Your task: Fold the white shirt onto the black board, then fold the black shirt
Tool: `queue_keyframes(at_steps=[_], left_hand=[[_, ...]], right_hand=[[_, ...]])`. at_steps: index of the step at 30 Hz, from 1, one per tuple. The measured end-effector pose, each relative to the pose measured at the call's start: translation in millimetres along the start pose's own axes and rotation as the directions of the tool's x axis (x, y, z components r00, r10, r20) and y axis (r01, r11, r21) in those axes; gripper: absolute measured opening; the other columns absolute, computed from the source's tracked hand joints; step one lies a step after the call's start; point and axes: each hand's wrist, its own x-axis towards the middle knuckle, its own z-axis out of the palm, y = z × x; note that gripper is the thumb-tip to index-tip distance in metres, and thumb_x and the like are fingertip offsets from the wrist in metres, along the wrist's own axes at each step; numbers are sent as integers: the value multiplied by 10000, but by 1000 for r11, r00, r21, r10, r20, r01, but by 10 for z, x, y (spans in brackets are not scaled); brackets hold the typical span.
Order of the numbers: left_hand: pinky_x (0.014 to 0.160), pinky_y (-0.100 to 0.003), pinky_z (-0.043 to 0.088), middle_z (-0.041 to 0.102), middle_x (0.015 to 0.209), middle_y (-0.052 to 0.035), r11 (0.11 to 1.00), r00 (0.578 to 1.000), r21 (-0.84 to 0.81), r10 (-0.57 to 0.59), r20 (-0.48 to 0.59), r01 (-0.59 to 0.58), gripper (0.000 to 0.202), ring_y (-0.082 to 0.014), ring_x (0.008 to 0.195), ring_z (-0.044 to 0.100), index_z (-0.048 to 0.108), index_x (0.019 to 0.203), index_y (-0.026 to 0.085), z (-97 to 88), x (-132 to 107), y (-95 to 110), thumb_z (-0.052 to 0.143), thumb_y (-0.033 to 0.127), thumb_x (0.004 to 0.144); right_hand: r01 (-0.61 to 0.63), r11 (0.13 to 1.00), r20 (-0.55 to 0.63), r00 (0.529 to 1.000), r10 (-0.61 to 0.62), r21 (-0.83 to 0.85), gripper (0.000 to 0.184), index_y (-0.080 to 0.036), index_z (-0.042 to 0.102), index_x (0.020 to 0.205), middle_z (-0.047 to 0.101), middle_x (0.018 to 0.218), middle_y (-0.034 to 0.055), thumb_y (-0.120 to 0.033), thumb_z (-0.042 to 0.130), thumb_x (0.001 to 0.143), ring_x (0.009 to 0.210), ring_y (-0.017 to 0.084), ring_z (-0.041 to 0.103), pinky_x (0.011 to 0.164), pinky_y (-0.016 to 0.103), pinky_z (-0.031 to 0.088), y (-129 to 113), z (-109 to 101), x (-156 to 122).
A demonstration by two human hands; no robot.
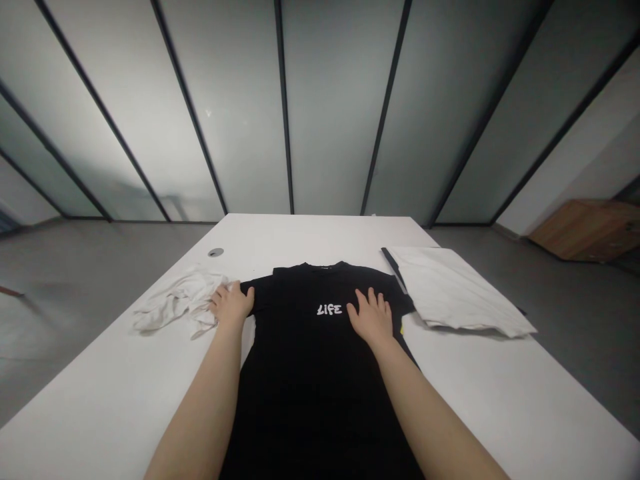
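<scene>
A black T-shirt [310, 373] lies spread out on the white table, its neckline toward the far end and small white lettering on the chest. My left hand [231, 303] rests with fingers spread at the end of the left sleeve, beside and partly over a crumpled white cloth [173, 303]. On the right of the chest, my right hand [371, 316] lies flat with its fingers apart, just right of the lettering. The shirt's lower part runs out of the bottom of the view between my forearms. A small yellow patch shows under the right sleeve.
The white table [500, 400] reaches away toward a frosted glass partition [335, 107]. Folded white fabric [455, 290] with a dark strip lies by the right edge. A round grey cable hole [216, 253] is at the far left. A wooden cabinet [590, 230] stands beyond on the right.
</scene>
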Motion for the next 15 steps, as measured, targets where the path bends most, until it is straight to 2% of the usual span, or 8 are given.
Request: queue_keyframes(at_steps=[4, 6, 9, 10, 12, 13, 15], left_hand=[[1080, -578, 374, 561, 1424, -239, 999, 1000, -34, 0, -14, -1, 504, -447, 1330, 492, 704, 1335, 213, -5, 9, -5, 507, 503, 973], [1064, -578, 389, 578, 1393, -240, 999, 999, -47, -4, -34, 2, 434, -449, 1313, 503, 731, 1262, 199, -21, 23, -11, 530, 437, 959], [1030, -581, 417, 608, 1341, -243, 995, 996, -102, -4, -85, -5, 349, -455, 1269, 534, 746, 1147, 180, -48, 76, -27, 550, 376, 935], [1014, -571, 430, 629, 1301, -241, 990, 995, -139, 4, -102, -19, 331, -449, 1242, 553, 739, 1120, 174, -56, 103, -33, 547, 368, 934], [966, -522, 465, 679, 1167, -214, 966, 993, -253, 24, -112, -51, 289, -408, 1151, 608, 707, 1075, 174, -63, 168, -46, 522, 352, 944], [936, -489, 478, 692, 1085, -185, 944, 994, -324, 31, -105, -64, 257, -380, 1094, 631, 684, 1047, 182, -60, 201, -51, 510, 342, 947], [871, -425, 492, 677, 938, -113, 875, 997, -480, 25, -74, -58, 165, -322, 984, 652, 628, 983, 208, -38, 262, -57, 512, 315, 933]], right_hand=[[3, 999, -37, 999, -1, 38, 670, -181, 454, 1634, 329, 1727, 170, -502, 434, 1046, 1589, 427, 269, 1271, 541, 193, 21, 46, 9], [0, 995, -87, 996, 9, 104, 633, -182, 538, 1576, 382, 1699, 173, -476, 493, 1018, 1573, 429, 299, 1262, 556, 217, 53, 90, 45], [60, 944, -273, 961, 32, 323, 477, -186, 725, 1343, 555, 1557, 186, -414, 560, 958, 1494, 413, 420, 1222, 586, 301, 116, 142, 141], [128, 899, -356, 934, 33, 418, 418, -188, 764, 1241, 618, 1477, 186, -403, 566, 942, 1443, 398, 481, 1204, 587, 336, 134, 150, 178], [293, 749, -489, 871, 47, 594, 336, -196, 786, 1081, 695, 1338, 169, -404, 574, 923, 1320, 354, 589, 1148, 562, 421, 158, 155, 243], [355, 651, -517, 853, 67, 671, 315, -200, 782, 1035, 714, 1293, 158, -413, 582, 918, 1255, 330, 629, 1105, 539, 468, 160, 154, 270], [384, 437, -485, 863, 143, 813, 298, -205, 770, 998, 741, 1219, 134, -441, 613, 905, 1131, 288, 680, 986, 481, 549, 150, 153, 306]])
